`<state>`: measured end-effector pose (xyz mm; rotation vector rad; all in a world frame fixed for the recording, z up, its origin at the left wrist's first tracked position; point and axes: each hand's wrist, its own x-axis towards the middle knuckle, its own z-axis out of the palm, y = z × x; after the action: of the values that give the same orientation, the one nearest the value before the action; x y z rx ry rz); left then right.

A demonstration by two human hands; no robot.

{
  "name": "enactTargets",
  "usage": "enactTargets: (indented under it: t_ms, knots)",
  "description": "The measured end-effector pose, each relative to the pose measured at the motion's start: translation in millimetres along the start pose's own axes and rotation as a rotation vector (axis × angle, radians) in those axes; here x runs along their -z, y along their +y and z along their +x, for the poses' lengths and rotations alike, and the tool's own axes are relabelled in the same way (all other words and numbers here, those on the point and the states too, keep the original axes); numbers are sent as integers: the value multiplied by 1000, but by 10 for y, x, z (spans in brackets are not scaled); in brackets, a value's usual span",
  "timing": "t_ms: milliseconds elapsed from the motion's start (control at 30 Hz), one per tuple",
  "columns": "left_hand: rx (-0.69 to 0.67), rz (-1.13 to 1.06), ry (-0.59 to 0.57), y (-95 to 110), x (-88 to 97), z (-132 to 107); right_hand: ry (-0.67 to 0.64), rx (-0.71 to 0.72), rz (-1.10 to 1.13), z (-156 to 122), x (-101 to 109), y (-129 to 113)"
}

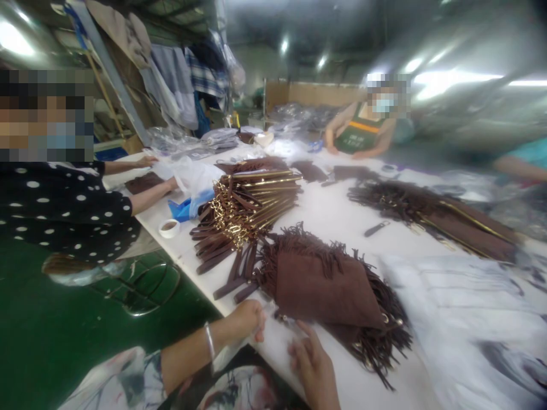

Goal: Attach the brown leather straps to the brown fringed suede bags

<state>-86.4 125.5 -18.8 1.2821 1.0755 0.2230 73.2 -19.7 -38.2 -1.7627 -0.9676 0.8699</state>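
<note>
A stack of brown suede bags with fringe (pixel 325 285) lies on the white table (pixel 329 216) right in front of me. My left hand (pixel 250 319), a bracelet on its wrist, is curled closed at the table's near edge, just left of the stack's corner; what it pinches is hidden. My right hand (pixel 310 356) rests on the table below the stack with its fingers stretched out, the fingertips touching the bag's near edge.
A heap of brown straps with gold fittings (pixel 245 210) lies behind the stack, beside a tape roll (pixel 168 228). More fringed bags (pixel 427 210) and white plastic bags (pixel 470 307) cover the right. A person in a dotted top (pixel 64 210) and another person (pixel 363 134) work at the table.
</note>
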Motion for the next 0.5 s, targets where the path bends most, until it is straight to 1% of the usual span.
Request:
enactTargets:
  t_ms: [67,133,233,300,400,467,500]
  knots:
    - [-13,-32,-26,29,26,-22,39,-51,122,10,-19,2]
    - [-45,-67,-30,53,47,-43,90,-127,319,26,-19,3]
    - [-76,-111,-31,71,76,-67,143,-266,625,79,49,-6]
    - [-74,-126,-52,69,97,-76,146,-353,773,144,118,-16]
    - [-63,-134,-103,67,128,-72,145,-471,893,281,179,-41]
    - [-56,-135,-133,82,139,-65,164,-526,910,371,183,-82]
    - [-50,-141,-143,100,140,-67,177,-532,909,403,180,-114]
